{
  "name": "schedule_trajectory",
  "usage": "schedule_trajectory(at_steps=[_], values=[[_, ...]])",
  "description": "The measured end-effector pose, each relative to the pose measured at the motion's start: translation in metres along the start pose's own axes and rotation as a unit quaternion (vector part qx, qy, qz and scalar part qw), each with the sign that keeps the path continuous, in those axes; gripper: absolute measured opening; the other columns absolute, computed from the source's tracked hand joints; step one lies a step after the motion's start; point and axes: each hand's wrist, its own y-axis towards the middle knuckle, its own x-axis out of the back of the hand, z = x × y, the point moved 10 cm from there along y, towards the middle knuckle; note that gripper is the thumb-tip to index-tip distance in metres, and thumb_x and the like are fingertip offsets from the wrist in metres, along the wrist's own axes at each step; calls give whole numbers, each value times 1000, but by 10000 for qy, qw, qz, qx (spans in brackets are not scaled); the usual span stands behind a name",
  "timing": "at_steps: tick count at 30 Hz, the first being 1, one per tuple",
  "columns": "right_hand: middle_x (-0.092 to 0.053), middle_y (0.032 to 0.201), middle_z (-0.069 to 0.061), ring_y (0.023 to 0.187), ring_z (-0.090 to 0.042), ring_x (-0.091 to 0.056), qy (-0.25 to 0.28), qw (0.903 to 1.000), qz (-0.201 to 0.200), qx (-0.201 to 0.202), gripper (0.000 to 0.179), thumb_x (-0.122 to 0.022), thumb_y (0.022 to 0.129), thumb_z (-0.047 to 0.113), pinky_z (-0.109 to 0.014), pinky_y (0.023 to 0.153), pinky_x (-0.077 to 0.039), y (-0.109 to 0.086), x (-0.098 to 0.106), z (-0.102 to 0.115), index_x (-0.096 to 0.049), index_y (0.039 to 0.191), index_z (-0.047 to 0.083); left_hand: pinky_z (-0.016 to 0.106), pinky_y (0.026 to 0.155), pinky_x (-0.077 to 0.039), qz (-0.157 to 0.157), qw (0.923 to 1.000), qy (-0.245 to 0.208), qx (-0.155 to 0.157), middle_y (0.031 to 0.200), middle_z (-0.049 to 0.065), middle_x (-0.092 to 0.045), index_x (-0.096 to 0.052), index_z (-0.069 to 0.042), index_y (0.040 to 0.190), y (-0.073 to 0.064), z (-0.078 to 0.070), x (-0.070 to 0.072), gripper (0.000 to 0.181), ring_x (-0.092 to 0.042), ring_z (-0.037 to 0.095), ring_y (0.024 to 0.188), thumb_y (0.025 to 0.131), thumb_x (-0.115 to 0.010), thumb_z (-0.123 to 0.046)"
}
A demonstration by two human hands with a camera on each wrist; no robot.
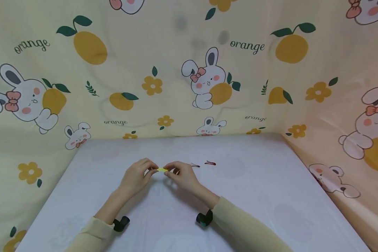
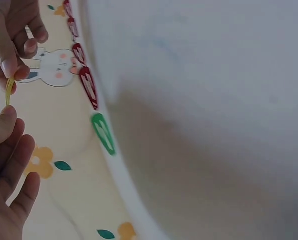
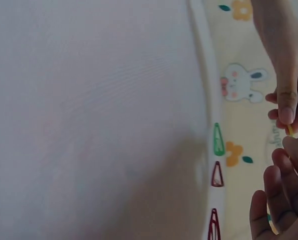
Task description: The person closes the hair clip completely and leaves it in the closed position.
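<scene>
Between my two hands is a small yellow hair clip (image 1: 162,170), held just above the white table. My left hand (image 1: 138,177) pinches its left end with thumb and fingertips. At the other end, my right hand (image 1: 183,175) pinches it the same way. The left wrist view shows the yellow clip (image 2: 9,91) edge-on as a thin strip. In the right wrist view the fingertips cover most of it.
Behind the right hand, a red snap clip (image 1: 210,163) lies on the table (image 1: 239,196). The left wrist view shows a green clip (image 2: 103,134) in line with several red clips (image 2: 87,86). A rabbit-and-orange print curtain (image 1: 176,42) stands around the table.
</scene>
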Motion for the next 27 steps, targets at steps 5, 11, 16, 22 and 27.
schedule_trajectory(at_steps=[5,11,16,22,27], values=[[-75,98,-2,75,-9,-65,-198,9992,345,-8,18,-78,94,11,-22,67,-52,6,-17,-1,-77,111,10,32,69,-57,319,9994,115,100,91,-2,-70,-74,-10,93,-9,13,-4,17,-67,14,80,83,-87,-4],[-72,98,4,76,-4,-61,-520,9950,826,-193,17,-77,95,12,-21,70,-51,8,-36,-5,-76,113,12,32,70,-57,809,9961,227,270,90,-2,-69,-74,-10,92,-17,25,-8,15,-66,14,80,84,-85,-4],[-72,96,6,77,-2,-60,-888,9884,1210,-215,16,-75,96,13,-20,71,-50,11,-50,-5,-77,113,12,32,71,-57,1246,9908,436,289,88,-3,-68,-75,-11,91,-23,31,-14,14,-65,13,79,84,-84,-4],[-70,90,8,76,-2,-59,-1130,9828,1451,-178,13,-75,95,12,-20,71,-49,14,-61,-5,-77,108,13,31,71,-56,1633,9848,527,278,87,-5,-66,-74,-12,91,-29,38,-19,13,-63,11,78,85,-83,-5],[-67,87,11,76,-2,-58,-1179,9797,1589,-337,12,-76,94,13,-20,71,-48,15,-69,-9,-78,105,16,29,71,-55,1946,9792,412,402,87,-6,-66,-73,-12,91,-31,44,-23,11,-62,9,79,87,-82,-7]])
